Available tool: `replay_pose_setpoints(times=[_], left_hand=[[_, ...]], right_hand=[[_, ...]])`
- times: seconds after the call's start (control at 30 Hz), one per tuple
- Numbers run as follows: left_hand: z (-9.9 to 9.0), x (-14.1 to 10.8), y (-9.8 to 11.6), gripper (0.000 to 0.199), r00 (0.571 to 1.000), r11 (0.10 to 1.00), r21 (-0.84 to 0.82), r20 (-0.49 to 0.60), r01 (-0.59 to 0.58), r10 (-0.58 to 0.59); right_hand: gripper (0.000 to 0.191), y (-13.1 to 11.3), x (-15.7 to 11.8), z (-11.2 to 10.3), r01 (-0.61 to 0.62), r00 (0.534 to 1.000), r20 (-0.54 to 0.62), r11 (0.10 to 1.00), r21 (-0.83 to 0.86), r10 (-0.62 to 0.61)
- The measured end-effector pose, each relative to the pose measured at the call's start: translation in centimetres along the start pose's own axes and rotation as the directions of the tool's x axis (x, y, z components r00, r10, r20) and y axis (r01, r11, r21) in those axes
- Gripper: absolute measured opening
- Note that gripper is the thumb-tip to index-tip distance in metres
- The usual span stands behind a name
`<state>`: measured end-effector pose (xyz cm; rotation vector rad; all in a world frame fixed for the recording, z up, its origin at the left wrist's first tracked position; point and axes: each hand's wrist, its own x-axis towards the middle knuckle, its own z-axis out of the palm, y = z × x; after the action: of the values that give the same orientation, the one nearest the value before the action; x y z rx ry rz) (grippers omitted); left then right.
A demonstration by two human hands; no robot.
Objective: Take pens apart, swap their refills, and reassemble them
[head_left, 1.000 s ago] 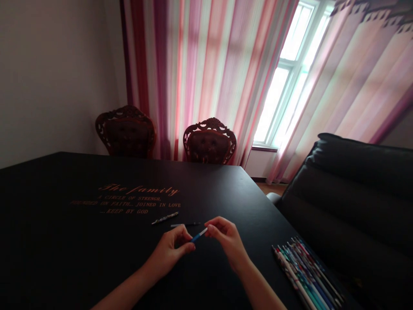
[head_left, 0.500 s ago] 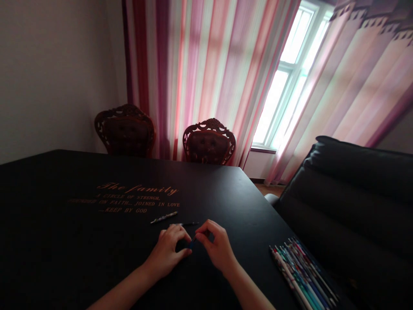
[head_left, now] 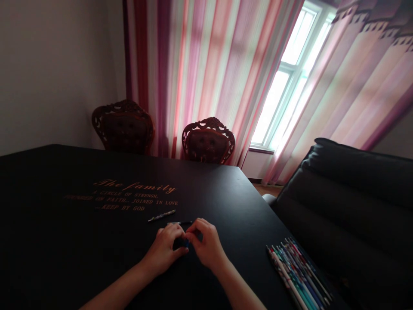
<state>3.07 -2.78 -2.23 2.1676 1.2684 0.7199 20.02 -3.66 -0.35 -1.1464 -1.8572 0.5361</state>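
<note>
My left hand (head_left: 166,249) is curved over the black table (head_left: 97,245), its thumb and fingers closed round a small blue piece (head_left: 186,244). Touching or nearly touching it, my right hand (head_left: 206,242) pinches at the upper end of that piece; what lies between its fingertips is too small to tell. Just beyond my hands lies a thin dark pen part (head_left: 182,222), partly covered by the fingers. A patterned pen barrel (head_left: 161,215) rests on the table a little farther off, to the left.
Many pens (head_left: 298,273) lie side by side at the table's right edge. Gold lettering (head_left: 135,187) marks the tabletop. Two carved chairs (head_left: 124,127) stand behind the table, and a black padded seat (head_left: 351,202) is on the right.
My right hand has moved left, closer to my left hand, so the thin dark piece seen between them has mostly disappeared from view. The camera view has shifted slightly.
</note>
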Motion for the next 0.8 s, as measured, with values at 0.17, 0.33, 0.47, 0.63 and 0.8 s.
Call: replay_pose_setpoints(times=[0.17, 0.33, 0.47, 0.63, 0.8], left_hand=[[-0.1, 0.0, 0.2, 0.019, 1.0, 1.0, -0.004, -0.001, 0.008, -0.008], [-0.2, -0.1, 0.5, 0.017, 1.0, 1.0, -0.027, -0.011, -0.002, 0.001], [-0.5, -0.1, 0.8, 0.017, 0.999, 0.988, -0.155, -0.04, 0.03, -0.037], [-0.8, 0.3, 0.8, 0.029, 0.992, 0.864, -0.495, -0.031, 0.092, -0.123], [-0.5, 0.6, 0.3, 0.032, 0.979, 0.747, -0.65, -0.029, 0.136, -0.203]], right_hand=[[0.009, 0.2, 0.1, 0.1, -0.017, 0.999, 0.027, 0.999, 0.028, 0.016], [0.008, 0.4, -0.1, 0.3, -0.045, 0.999, 0.016, 0.994, 0.098, 0.044], [0.011, 1.6, -0.7, -0.5, -0.187, 0.978, -0.019, 0.915, 0.358, 0.207], [0.022, 2.7, -0.8, -2.0, -0.258, 0.938, -0.018, 0.731, 0.632, 0.346], [0.028, 2.7, -0.6, -2.1, -0.317, 0.937, 0.085, 0.72, 0.617, 0.339]])
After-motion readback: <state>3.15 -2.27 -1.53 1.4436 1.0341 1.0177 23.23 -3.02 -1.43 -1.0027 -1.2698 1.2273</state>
